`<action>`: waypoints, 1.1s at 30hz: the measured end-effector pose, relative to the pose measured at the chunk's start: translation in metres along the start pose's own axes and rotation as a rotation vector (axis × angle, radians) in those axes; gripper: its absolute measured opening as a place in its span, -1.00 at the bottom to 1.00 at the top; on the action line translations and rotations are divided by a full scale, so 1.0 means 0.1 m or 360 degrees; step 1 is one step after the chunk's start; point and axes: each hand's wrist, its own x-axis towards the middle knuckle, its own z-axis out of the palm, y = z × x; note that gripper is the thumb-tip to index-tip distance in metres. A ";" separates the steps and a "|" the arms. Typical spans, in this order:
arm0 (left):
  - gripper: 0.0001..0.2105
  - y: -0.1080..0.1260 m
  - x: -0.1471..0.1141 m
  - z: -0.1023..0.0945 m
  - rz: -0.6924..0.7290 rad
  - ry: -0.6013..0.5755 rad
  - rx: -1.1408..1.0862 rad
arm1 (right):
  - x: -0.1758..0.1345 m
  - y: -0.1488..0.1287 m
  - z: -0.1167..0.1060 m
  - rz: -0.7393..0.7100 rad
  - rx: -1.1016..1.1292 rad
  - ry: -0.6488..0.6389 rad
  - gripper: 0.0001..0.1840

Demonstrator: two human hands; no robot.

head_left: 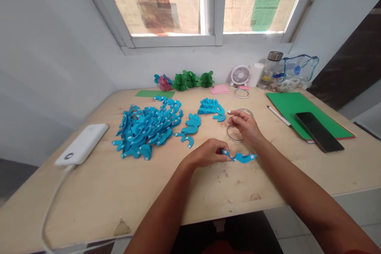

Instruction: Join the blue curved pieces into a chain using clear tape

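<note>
Between the thumb and fingers of my left hand (212, 152) is one end of a blue paper cutout (244, 158) with small white patches; its other end reaches right, just above the tabletop. My right hand (244, 125) is raised beyond it, index finger stretched out and apart from the thumb. A tiny white spot shows at that fingertip; what it is, I cannot make out. Under this hand lies a thin ring of tape (235, 139), partly covered. Left of my hands are a short row of blue cutouts (191, 125) and a stacked group of cutouts (210, 106).
A large heap of blue cutouts (145, 127) lies left, beside a white power bank (81, 145) with a cable. Green paper ornaments (190, 79), a small fan (240, 75) and a bottle (269, 71) stand at the back. A phone (320, 131) rests on green sheets (287, 107) at right.
</note>
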 end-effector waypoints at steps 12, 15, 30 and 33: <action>-0.68 -0.05 0.07 -0.04 -0.0122 0.0676 -0.1319 | -0.04 -0.11 0.01 0.0023 0.0164 -0.0140 -0.62; -0.67 -0.04 0.08 -0.02 -0.0136 0.0647 -0.1437 | -0.04 -0.12 0.00 0.0038 0.0220 -0.0207 -0.59; -0.61 -0.04 0.14 0.04 -0.0053 0.0750 -0.1092 | -0.04 -0.06 0.02 0.0103 0.0243 -0.0230 -0.59; -0.58 -0.04 0.16 0.07 0.0037 0.0802 -0.0968 | -0.04 -0.03 0.04 0.0112 0.0218 -0.0208 -0.57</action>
